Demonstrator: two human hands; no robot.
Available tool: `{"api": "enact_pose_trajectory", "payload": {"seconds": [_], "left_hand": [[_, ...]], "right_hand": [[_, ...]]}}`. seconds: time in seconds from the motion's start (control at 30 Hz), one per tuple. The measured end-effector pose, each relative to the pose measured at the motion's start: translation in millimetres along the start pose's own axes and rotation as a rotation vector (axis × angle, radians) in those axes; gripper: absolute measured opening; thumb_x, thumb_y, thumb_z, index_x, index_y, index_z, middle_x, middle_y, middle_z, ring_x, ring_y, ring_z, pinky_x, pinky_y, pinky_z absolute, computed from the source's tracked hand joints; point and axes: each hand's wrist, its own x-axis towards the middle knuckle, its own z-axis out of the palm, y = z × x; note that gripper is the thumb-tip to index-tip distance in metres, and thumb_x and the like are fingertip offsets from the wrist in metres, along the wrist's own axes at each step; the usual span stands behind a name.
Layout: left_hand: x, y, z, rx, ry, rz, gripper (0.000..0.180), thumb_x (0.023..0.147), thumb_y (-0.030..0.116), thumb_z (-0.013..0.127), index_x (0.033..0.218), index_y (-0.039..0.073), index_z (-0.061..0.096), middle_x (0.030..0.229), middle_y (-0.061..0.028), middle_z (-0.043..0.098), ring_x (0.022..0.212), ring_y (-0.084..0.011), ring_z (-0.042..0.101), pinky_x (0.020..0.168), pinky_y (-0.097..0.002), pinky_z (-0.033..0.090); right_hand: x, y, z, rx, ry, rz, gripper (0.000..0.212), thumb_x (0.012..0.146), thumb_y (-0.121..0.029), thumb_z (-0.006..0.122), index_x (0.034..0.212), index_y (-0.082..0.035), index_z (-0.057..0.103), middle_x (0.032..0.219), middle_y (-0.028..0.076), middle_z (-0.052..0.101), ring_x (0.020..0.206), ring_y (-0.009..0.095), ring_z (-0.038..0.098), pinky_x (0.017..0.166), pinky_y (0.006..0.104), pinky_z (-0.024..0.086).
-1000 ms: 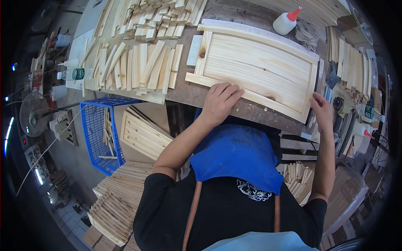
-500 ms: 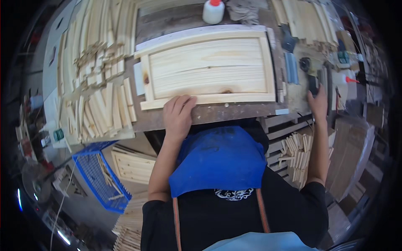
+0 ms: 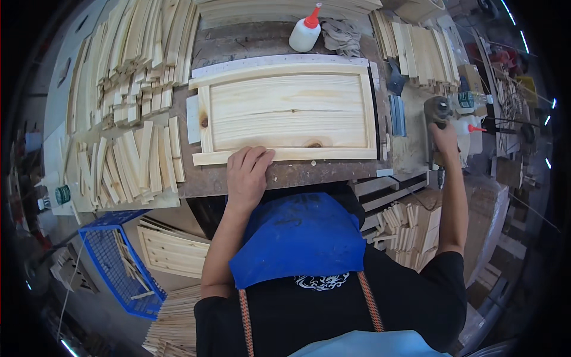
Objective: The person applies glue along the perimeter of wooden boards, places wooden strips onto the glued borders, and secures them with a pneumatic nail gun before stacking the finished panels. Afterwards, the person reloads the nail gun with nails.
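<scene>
A pale pine framed panel (image 3: 288, 113) lies flat on the worn workbench (image 3: 285, 177). My left hand (image 3: 247, 175) rests palm down on the panel's near rail, fingers spread over its edge. My right hand (image 3: 444, 141) reaches out to the right, away from the panel, and is closed around the handle of a grey hand-held power tool (image 3: 437, 109) that stands at the bench's right end. A blue apron (image 3: 297, 235) covers my chest below the bench edge.
A white glue bottle with a red cap (image 3: 305, 33) and a crumpled rag (image 3: 342, 34) sit behind the panel. Piles of wooden slats (image 3: 128, 119) fill the left side, with more slats (image 3: 419, 53) at the right. A blue wire basket (image 3: 119, 271) and finished panels (image 3: 172, 253) lie below left.
My right hand left the panel's right corner and moved out to the power tool, closing on it. My left hand stayed on the near rail. The view swung so the panel lies square.
</scene>
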Motion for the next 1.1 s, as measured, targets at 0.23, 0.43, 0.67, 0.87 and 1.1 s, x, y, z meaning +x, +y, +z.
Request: {"api": "enact_pose_trajectory", "payload": {"seconds": [0.23,0.43,0.67,0.87,1.1], "left_hand": [[-9,-20,2,-0.037,0.007,-0.005,0.031,0.081,0.010,0.076,0.112,0.011,0.073,0.111,-0.0037,0.067,0.107,-0.0266,0.063,0.091,-0.0421,0.049],[-21,-30,-12,-0.077,0.002,-0.022,0.032,0.082,0.009,0.073,0.114,0.010,0.072,0.112,-0.0043,0.066,0.108,-0.0268,0.063,0.092,-0.0421,0.049],[-29,-43,-19,-0.109,0.018,-0.028,0.034,0.081,0.007,0.068,0.115,0.009,0.072,0.113,-0.0051,0.066,0.108,-0.0267,0.063,0.094,-0.0419,0.049],[-32,-51,-25,-0.123,0.001,-0.036,0.035,0.081,0.007,0.066,0.115,0.008,0.072,0.114,-0.0055,0.065,0.110,-0.0268,0.062,0.095,-0.0418,0.048],[-42,-55,-26,-0.126,0.005,-0.044,0.028,0.083,0.008,0.072,0.111,0.010,0.073,0.111,-0.0036,0.067,0.108,-0.0261,0.063,0.093,-0.0417,0.049]], "right_hand": [[-12,-172,-58,0.687,-0.503,-0.047,0.011,0.087,-0.010,0.072,0.089,-0.002,0.066,0.065,0.001,0.059,0.049,0.010,0.054,0.049,0.0284,0.042],[-9,-281,-12,0.555,-0.657,-0.154,0.016,0.089,-0.014,0.075,0.083,-0.002,0.066,0.060,0.001,0.057,0.046,0.011,0.053,0.046,0.0300,0.043],[-11,-329,7,0.466,-0.693,-0.139,0.023,0.089,-0.017,0.076,0.076,-0.002,0.064,0.058,0.002,0.056,0.044,0.012,0.054,0.045,0.0310,0.044],[-11,-340,17,0.379,-0.640,-0.152,0.025,0.089,-0.018,0.076,0.075,-0.002,0.064,0.057,0.003,0.056,0.045,0.012,0.054,0.046,0.0302,0.044],[-21,-355,16,0.344,-0.674,-0.190,0.019,0.091,-0.020,0.077,0.086,-0.005,0.066,0.060,-0.001,0.053,0.045,0.010,0.050,0.044,0.0294,0.040]]}}
